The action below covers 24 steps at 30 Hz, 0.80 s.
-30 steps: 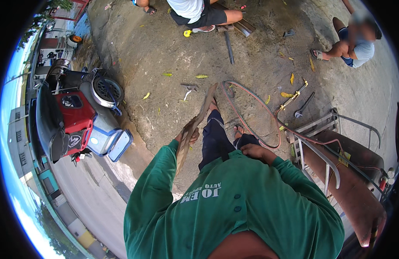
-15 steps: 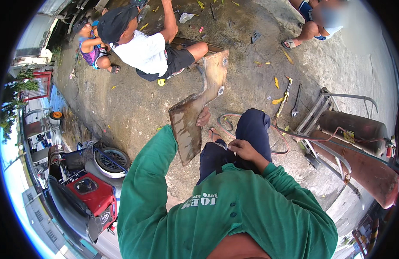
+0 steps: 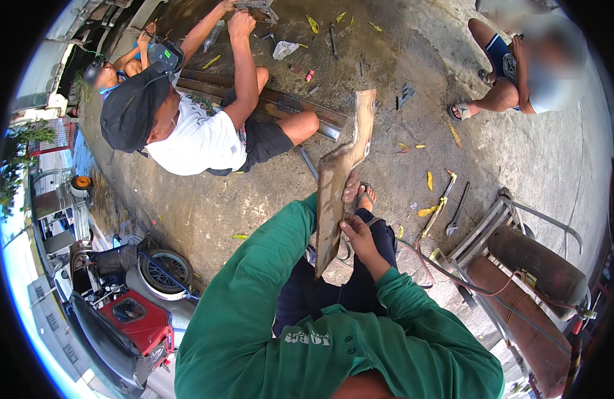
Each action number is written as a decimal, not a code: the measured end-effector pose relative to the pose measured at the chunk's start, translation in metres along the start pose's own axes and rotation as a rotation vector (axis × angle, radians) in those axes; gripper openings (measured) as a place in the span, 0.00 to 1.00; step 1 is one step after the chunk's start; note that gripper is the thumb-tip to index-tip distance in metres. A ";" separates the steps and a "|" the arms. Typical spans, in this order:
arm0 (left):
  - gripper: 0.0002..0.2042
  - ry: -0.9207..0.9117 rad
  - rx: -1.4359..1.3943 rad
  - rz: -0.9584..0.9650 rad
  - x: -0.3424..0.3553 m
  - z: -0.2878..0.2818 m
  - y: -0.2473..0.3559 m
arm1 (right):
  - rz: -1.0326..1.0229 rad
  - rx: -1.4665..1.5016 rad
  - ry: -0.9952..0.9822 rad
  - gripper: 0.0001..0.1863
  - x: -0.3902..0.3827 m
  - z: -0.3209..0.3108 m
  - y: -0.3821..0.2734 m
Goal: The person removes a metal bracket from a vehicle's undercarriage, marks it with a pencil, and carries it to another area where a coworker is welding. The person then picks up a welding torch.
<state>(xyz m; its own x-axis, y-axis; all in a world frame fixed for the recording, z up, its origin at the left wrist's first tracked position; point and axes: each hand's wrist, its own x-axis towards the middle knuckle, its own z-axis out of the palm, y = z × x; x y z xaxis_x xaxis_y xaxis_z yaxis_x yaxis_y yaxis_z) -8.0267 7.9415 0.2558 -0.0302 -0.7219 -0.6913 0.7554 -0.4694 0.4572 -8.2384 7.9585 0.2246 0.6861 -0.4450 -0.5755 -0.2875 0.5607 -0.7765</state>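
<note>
A long, stepped brown board (image 3: 333,193), stained and worn, stands tilted almost edge-on in front of my lap. My left hand (image 3: 351,187) is closed on it, its fingers wrapped round the right edge; the rest of that hand is hidden behind the board. Lower down, my right hand (image 3: 361,234) has its bent fingers against the same edge. Green sleeves cover both arms. My sandalled foot (image 3: 366,197) shows just past the board.
Ahead on the left, a person in a white shirt (image 3: 200,136) crouches beside long metal channels (image 3: 287,110). Another person (image 3: 503,73) squats far right. A cutting torch (image 3: 442,203), a wrench (image 3: 458,211) and a wheeled cart with a tank (image 3: 536,263) are right; a red motorcycle (image 3: 130,312) stands left.
The board has shifted right and turned from showing its broad face to nearly edge-on. My right hand has left my lap and come to its edge. The person in white has leaned left.
</note>
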 end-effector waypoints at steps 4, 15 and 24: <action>0.38 0.309 0.241 0.206 0.104 -0.014 -0.010 | 0.179 0.477 0.243 0.36 0.073 -0.057 0.005; 0.41 0.416 1.137 0.178 0.328 -0.173 -0.127 | 0.001 0.084 1.140 0.32 0.203 -0.129 0.189; 0.40 0.631 1.314 0.101 0.431 -0.312 -0.141 | 0.055 -0.205 0.529 0.22 0.249 -0.052 0.188</action>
<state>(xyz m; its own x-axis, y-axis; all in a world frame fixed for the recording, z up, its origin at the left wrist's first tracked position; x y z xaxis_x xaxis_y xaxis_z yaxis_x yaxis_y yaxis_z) -7.9416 7.8552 -0.2812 0.5325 -0.6034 -0.5936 -0.4027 -0.7974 0.4494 -8.1565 7.9163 -0.0778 0.2536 -0.7379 -0.6255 -0.4736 0.4691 -0.7454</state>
